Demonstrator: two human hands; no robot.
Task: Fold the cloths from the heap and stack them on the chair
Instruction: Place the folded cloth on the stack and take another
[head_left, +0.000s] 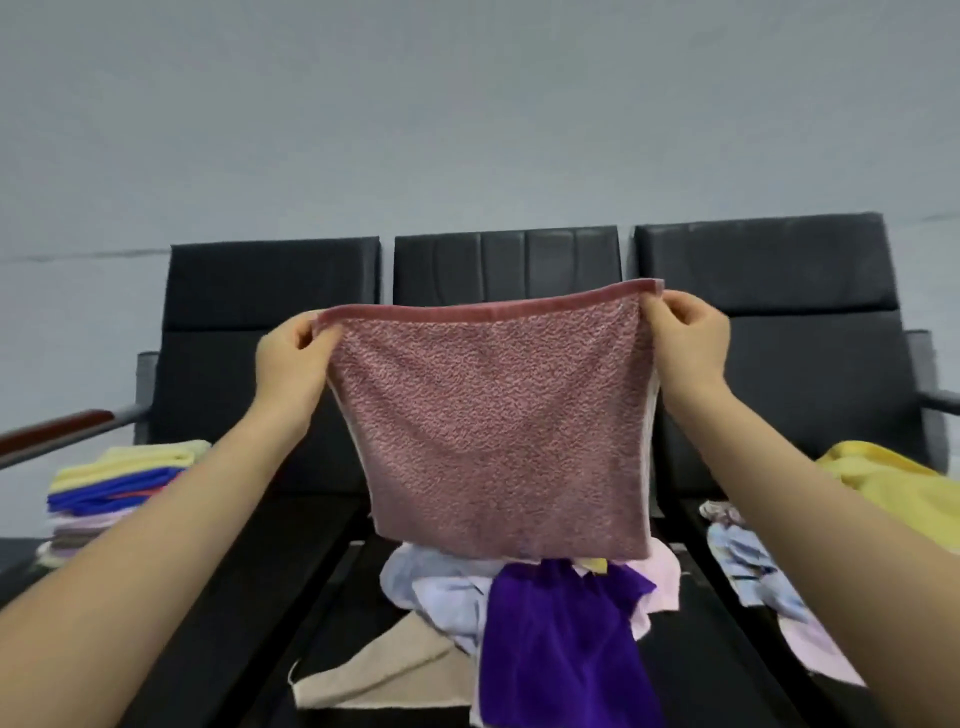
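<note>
Head view: both hands hold the pink cloth up by its top corners, the left hand and right hand each pinching one, so it hangs flat above the heap on the middle seat. To fold well, keep the top hem taut and bring the corners together evenly. The stack sits on the left chair's seat; the air between looks open.

Two bare forearms, no sleeves, hands without rings.
</note>
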